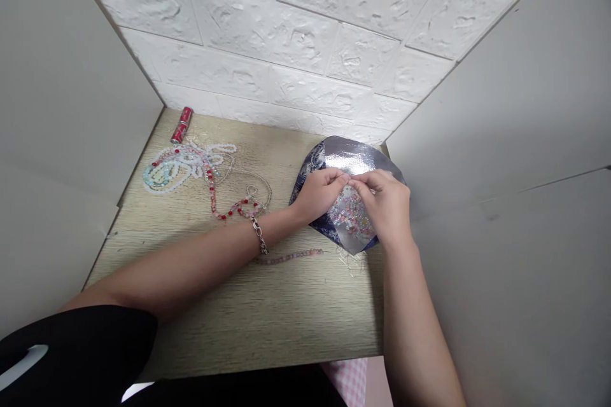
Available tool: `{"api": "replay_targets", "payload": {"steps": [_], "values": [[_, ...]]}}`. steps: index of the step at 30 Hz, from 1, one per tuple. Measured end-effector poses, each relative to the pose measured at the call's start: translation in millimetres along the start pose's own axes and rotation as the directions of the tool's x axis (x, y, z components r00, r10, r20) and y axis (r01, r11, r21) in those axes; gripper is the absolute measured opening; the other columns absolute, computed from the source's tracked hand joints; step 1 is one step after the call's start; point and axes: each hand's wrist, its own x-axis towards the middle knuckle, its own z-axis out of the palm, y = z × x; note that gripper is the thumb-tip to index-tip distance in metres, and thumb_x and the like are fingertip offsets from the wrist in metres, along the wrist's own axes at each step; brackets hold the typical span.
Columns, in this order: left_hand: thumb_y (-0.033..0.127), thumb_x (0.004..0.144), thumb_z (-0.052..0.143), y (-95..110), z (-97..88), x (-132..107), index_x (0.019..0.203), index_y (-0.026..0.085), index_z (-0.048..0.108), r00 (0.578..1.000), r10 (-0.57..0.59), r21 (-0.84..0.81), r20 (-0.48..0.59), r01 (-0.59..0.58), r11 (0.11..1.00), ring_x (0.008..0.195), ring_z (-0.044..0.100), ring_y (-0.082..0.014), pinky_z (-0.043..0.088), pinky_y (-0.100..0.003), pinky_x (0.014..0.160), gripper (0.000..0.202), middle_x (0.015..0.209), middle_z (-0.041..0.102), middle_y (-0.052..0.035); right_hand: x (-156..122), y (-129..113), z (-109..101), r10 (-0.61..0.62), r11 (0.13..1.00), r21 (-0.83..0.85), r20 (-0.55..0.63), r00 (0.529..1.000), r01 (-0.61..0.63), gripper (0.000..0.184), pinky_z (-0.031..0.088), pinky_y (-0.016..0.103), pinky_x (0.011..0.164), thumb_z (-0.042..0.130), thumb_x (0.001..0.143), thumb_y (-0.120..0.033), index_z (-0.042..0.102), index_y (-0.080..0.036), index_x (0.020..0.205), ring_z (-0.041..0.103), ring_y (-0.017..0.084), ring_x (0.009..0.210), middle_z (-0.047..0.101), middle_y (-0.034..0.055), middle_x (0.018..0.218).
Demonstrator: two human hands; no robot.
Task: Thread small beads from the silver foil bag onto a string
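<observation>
A shiny silver foil bag (pixel 351 159) with a blue patterned rim lies open at the back right of the wooden table (pixel 267 305). Small pink and pale beads (pixel 352 215) fill its lower part. My left hand (pixel 319 194) and my right hand (pixel 386 203) meet over the bag, fingertips pinched together on something too small to make out. A chain bracelet (pixel 259 235) circles my left wrist.
A heap of bead strands (pixel 191 168), white, green and red, lies at the back left. A red tube (pixel 182 124) rests by the wall. A short pink bead strand (pixel 291 256) lies under my left wrist. White walls box in the table.
</observation>
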Motion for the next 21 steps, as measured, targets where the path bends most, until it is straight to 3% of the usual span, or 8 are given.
{"api": "replay_targets", "payload": {"steps": [5,8,12,17,21], "values": [[0.035,0.078,0.041,1.8,0.2,-1.1,0.058,0.015,0.044,0.998,-0.054,-0.084,0.015,0.055,0.995,0.041,0.033,-0.0037,0.029,-0.021,0.043,0.029,0.049,0.038,0.0046,0.6,-4.1,-1.5,-0.034,0.996,-0.074,0.097,0.995,0.041,0.017,0.038,0.028,0.067,0.041,0.082,-0.026,0.057,-0.022,0.077,0.053,0.015,0.073,0.059,0.0022,0.080],[0.039,0.081,0.036,4.4,-0.4,-2.9,0.071,0.015,0.049,0.996,-0.086,-0.142,0.037,0.091,0.986,0.036,0.036,-0.0009,0.029,-0.019,0.038,0.029,0.065,0.050,0.0023,0.1,-8.7,-2.7,-0.026,0.996,-0.083,0.107,0.994,0.035,0.020,0.037,0.028,0.064,0.035,0.085,-0.027,0.053,-0.021,0.077,0.052,0.016,0.072,0.058,0.0025,0.078],[0.042,0.082,0.033,7.4,-0.4,-4.5,0.083,0.016,0.051,0.995,-0.065,-0.157,0.069,0.075,0.985,0.041,0.046,-0.0016,0.033,-0.018,0.039,0.031,0.077,0.053,0.0003,-0.4,-10.4,-2.5,-0.057,0.996,-0.062,0.025,0.998,0.059,0.018,0.038,0.029,0.067,0.034,0.085,-0.026,0.049,-0.021,0.076,0.052,0.015,0.076,0.057,0.0024,0.080],[0.037,0.079,0.040,4.3,1.3,-2.8,0.072,0.016,0.052,0.994,0.035,-0.070,0.108,-0.027,0.997,0.048,0.046,-0.0052,0.037,-0.020,0.050,0.026,0.056,0.047,0.0031,4.1,-6.8,1.7,-0.110,0.994,0.009,-0.129,0.986,0.112,0.010,0.040,0.032,0.076,0.040,0.079,-0.015,0.049,-0.021,0.080,0.053,0.016,0.087,0.057,0.0032,0.087],[0.036,0.080,0.039,0.8,1.4,-1.2,0.071,0.015,0.055,0.997,0.041,0.068,0.062,-0.045,0.997,0.055,0.045,-0.0071,0.037,-0.022,0.056,0.028,0.059,0.052,0.0013,-7.9,-21.7,-22.1,-0.023,0.987,0.148,-0.280,0.960,0.066,0.019,0.041,0.037,0.080,0.037,0.083,-0.023,0.045,-0.023,0.100,0.052,0.018,0.094,0.052,0.0070,0.104]]}}
